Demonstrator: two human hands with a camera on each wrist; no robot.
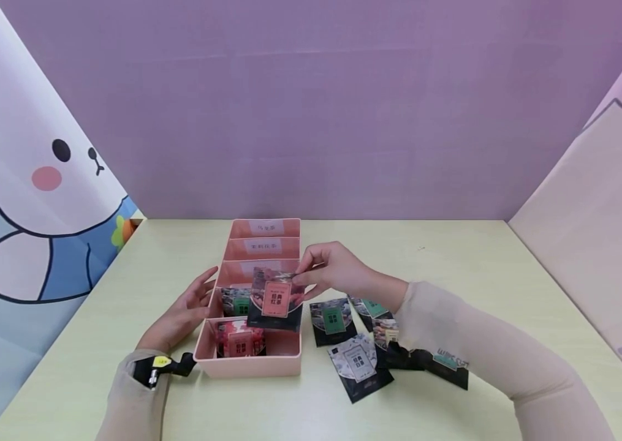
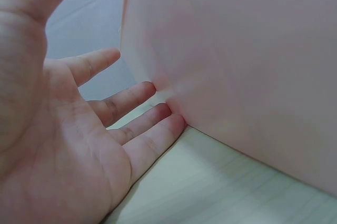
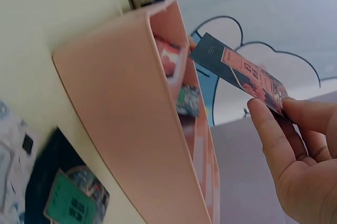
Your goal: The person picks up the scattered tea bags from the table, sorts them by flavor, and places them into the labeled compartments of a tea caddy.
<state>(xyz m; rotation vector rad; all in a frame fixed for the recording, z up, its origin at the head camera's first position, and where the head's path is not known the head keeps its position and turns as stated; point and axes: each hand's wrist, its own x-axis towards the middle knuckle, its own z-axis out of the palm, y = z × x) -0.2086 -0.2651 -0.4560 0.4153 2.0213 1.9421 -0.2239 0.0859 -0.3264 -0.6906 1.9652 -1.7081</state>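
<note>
The person's left hand (image 1: 181, 312), fingers relaxed, touches the side of one pink rectangular plastic box (image 1: 250, 367). Between the hands, inside it, one flat red packet (image 1: 239, 340) and one flat green-labelled packet (image 1: 235, 301) show, apparently done. Above the box, one flat dark packet with a pink label (image 1: 276, 298) is pinched by the right hand (image 1: 338, 269). Below that hand, at least five flat dark-based packets (image 1: 334, 321) on the pale table (image 1: 454, 251) seem left

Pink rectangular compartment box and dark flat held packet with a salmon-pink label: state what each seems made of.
Pink box: likely moulded plastic, satin; smooth, even walls and rounded corners suggest it. Dark packet: perhaps laminated paper or film; thin, printed and flat in the right hand, its finish hard to judge.
</note>
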